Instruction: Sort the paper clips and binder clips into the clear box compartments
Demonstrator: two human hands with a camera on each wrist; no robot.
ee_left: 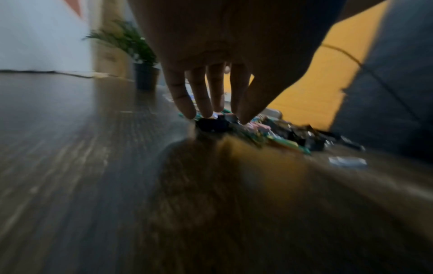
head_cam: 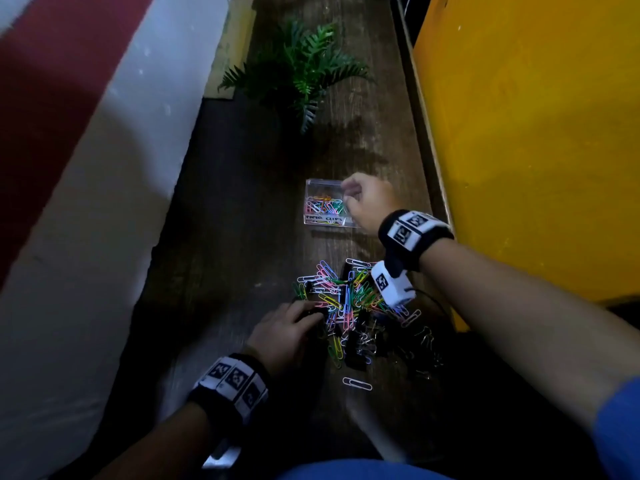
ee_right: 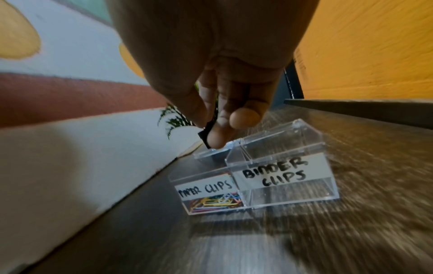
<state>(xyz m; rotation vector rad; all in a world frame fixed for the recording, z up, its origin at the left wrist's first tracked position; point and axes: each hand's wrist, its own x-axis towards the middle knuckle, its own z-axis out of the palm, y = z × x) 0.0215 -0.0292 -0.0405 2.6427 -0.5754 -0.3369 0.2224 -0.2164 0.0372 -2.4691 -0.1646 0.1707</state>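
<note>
A clear two-compartment box (head_cam: pixel 322 182) stands on the dark wooden table, labelled "PAPER CLIPS" and "BINDER CLIPS" (ee_right: pixel 276 172). Coloured paper clips (ee_right: pixel 215 202) lie in its left compartment; the right one looks bare. My right hand (ee_right: pixel 208 138) hovers over the box's back rim and pinches a black binder clip (ee_right: pixel 204 136) between thumb and fingers; in the head view that hand (head_cam: pixel 346 199) covers the right compartment. Nearer me lies a mixed pile of clips (head_cam: pixel 346 299). My left hand (ee_left: pixel 218 118) reaches into its left edge, fingers and thumb closing round a black binder clip (ee_left: pixel 212 124).
A potted fern (head_cam: pixel 298 71) stands at the table's far end. A yellow panel (head_cam: pixel 519 133) borders the right side and a white wall (head_cam: pixel 86 237) the left. One loose white paper clip (head_cam: pixel 356 383) lies near me, and a thin cable (head_cam: pixel 433 299) runs by the pile.
</note>
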